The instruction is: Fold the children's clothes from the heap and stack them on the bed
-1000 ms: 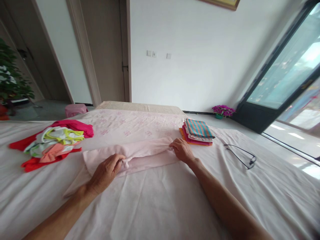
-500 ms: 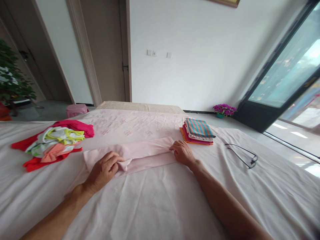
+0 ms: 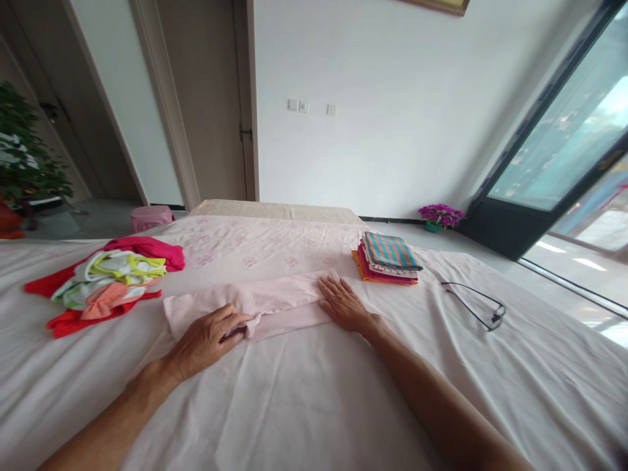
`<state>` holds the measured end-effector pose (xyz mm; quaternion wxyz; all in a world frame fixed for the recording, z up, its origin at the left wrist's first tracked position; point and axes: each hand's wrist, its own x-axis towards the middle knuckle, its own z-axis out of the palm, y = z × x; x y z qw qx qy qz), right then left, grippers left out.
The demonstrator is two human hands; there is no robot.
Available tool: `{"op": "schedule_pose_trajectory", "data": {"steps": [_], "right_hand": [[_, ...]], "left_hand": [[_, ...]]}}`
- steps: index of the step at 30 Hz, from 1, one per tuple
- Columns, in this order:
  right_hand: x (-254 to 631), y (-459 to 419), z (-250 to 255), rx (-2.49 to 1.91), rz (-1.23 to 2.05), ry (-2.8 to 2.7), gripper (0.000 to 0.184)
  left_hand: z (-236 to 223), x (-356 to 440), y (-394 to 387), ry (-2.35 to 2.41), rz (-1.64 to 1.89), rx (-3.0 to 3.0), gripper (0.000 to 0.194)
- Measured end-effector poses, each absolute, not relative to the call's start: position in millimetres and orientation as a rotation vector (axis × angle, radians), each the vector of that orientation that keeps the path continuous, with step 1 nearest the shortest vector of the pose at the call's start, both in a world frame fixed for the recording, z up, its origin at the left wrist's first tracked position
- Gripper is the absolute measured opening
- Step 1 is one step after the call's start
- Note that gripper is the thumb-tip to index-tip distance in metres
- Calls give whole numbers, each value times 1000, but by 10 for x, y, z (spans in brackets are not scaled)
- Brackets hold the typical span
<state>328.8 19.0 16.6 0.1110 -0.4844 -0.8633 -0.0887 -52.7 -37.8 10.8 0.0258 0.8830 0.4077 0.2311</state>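
Note:
A pale pink cloth garment point(image 3: 279, 293), folded into a long strip, lies across the bed in front of me. My left hand point(image 3: 210, 337) pinches its near edge at the left half, where a small fold bunches up by the fingertips. On the strip's right end my right hand point(image 3: 343, 302) rests flat, fingers stretched out and palm down. Just beyond the right hand is a stack of folded cloths point(image 3: 390, 258), with a blue and orange striped one on top. The garment's exact kind cannot be made out.
At the left lies a loose heap of clothes point(image 3: 112, 278) in red, yellow and white. Black-framed glasses point(image 3: 485, 307) lie on the bedsheet point(image 3: 314, 399) at the right. Past the bed are a pink stool point(image 3: 151, 217) and a pot of purple flowers point(image 3: 440, 216).
My right hand has gone from gripping the strip's right end to lying flat on it, slightly further left. My left hand has slid a little right along the near edge.

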Motion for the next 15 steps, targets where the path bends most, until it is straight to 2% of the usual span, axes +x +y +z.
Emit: {"op": "schedule_pose_trajectory", "data": {"steps": [7, 11, 15], "right_hand": [[3280, 193, 31, -1469, -285, -2486, 50], [3275, 185, 49, -1462, -273, -2467, 49], [3265, 160, 88, -1482, -233, -2466, 49]], "left_hand": [[200, -313, -325, 1375, 924, 2703, 6], [224, -168, -346, 1414, 948, 2776, 12], [236, -166, -404, 1320, 785, 2723, 26]]}}
